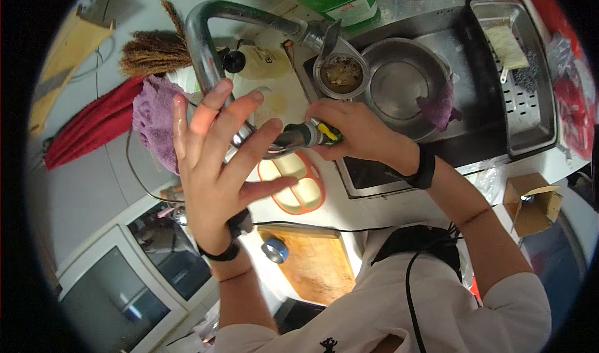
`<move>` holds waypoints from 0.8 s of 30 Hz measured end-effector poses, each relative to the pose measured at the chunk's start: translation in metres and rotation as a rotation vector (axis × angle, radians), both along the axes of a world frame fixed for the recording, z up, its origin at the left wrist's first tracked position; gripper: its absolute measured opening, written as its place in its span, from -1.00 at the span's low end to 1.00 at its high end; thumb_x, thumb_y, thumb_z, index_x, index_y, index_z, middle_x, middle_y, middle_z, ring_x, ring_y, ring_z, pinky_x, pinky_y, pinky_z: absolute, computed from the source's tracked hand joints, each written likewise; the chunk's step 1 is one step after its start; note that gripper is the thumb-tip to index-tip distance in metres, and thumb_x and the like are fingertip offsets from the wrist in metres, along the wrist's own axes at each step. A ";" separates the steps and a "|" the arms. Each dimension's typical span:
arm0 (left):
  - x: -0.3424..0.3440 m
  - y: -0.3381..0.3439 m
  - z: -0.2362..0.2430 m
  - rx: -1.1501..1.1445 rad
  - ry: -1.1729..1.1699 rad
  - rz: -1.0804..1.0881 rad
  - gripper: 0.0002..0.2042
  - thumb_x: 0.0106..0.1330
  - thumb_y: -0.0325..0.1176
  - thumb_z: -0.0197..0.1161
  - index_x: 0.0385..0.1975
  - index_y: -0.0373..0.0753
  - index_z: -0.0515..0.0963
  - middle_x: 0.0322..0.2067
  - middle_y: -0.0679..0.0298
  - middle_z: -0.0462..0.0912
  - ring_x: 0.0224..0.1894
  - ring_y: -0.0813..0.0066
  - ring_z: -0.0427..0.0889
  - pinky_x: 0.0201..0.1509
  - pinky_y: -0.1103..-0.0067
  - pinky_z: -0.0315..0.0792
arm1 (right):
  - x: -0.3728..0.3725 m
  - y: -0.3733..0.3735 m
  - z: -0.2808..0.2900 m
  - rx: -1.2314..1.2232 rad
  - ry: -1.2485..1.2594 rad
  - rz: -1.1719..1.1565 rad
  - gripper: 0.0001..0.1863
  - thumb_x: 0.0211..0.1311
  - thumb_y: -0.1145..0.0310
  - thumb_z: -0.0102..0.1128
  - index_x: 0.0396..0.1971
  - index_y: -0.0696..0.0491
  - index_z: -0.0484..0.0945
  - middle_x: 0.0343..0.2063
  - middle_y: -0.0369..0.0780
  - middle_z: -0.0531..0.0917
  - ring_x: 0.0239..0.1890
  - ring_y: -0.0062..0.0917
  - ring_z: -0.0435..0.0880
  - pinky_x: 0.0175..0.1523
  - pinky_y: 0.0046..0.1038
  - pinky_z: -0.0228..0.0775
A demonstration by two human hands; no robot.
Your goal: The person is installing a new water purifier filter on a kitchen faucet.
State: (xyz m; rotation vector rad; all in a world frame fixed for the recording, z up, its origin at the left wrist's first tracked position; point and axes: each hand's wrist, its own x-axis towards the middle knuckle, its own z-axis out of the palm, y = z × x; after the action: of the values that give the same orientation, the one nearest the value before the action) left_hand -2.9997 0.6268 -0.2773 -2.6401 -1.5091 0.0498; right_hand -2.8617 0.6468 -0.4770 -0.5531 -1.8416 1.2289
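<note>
My left hand point(215, 166) is raised with its fingers spread, holding nothing. Its fingers overlap a thick bent chrome pipe point(209, 17), shaped like a tap's spout. My right hand point(359, 128) is closed around a dark grip with a yellow part point(327, 132), at the pipe's near end; its exact kind I cannot tell. Just beyond the right hand, a small round strainer cup point(340, 76) holds brownish liquid and bits. Below the hands lies an orange-rimmed divided tray point(293, 184) with pale compartments.
A dark sink point(458, 38) holds a metal bowl point(399, 81) and a purple cloth point(440, 106). A perforated steel basket point(530, 112) hangs at its right. A green jug point(337, 0) stands behind. A wooden board point(315, 265) lies near my body, and a brush point(156, 52) at the left.
</note>
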 end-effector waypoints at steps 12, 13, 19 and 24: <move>0.011 0.044 0.007 -0.133 0.334 -0.482 -0.89 -0.38 -0.45 0.12 -0.76 -0.20 0.37 -0.65 0.36 0.35 -0.48 0.50 0.44 -0.18 0.56 0.46 | -0.009 0.016 -0.019 0.101 0.255 0.124 -0.54 -0.30 0.28 0.33 -0.29 0.05 0.42 -0.44 -0.23 0.51 -0.39 -0.33 0.54 -0.40 -0.39 0.36; 0.007 0.043 0.008 -0.213 0.365 -0.532 -0.89 -0.41 -0.42 0.10 -0.78 -0.20 0.35 -0.69 0.36 0.31 -0.53 0.51 0.40 -0.27 0.59 0.42 | -0.010 0.015 -0.018 0.161 0.286 0.118 -0.54 -0.31 0.28 0.33 -0.29 0.04 0.43 -0.45 -0.25 0.51 -0.41 -0.33 0.54 -0.42 -0.40 0.36; -0.001 0.048 -0.003 -0.214 0.282 -0.674 -0.85 -0.52 -0.37 0.05 -0.84 -0.20 0.30 -0.81 0.39 0.15 -0.70 0.55 0.26 -0.54 0.65 0.28 | -0.008 0.010 -0.017 0.099 0.252 0.107 -0.62 -0.19 0.14 0.32 -0.38 0.03 0.47 -0.53 -0.27 0.53 -0.48 -0.36 0.56 -0.47 -0.40 0.36; 0.005 0.057 -0.001 -0.259 0.233 -0.675 -0.78 -0.58 -0.34 -0.02 -0.79 -0.25 0.37 -0.80 0.38 0.21 -0.70 0.51 0.30 -0.55 0.63 0.32 | -0.002 0.014 -0.014 0.165 0.293 0.056 -0.56 -0.12 -0.02 0.30 -0.40 0.04 0.47 -0.55 -0.27 0.54 -0.50 -0.41 0.56 -0.52 -0.44 0.35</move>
State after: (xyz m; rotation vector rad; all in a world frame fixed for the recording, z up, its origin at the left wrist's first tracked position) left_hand -2.9948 0.6835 -0.2781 -3.0591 -0.5246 0.5037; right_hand -2.8637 0.6610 -0.4913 -0.2182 -1.6978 1.1166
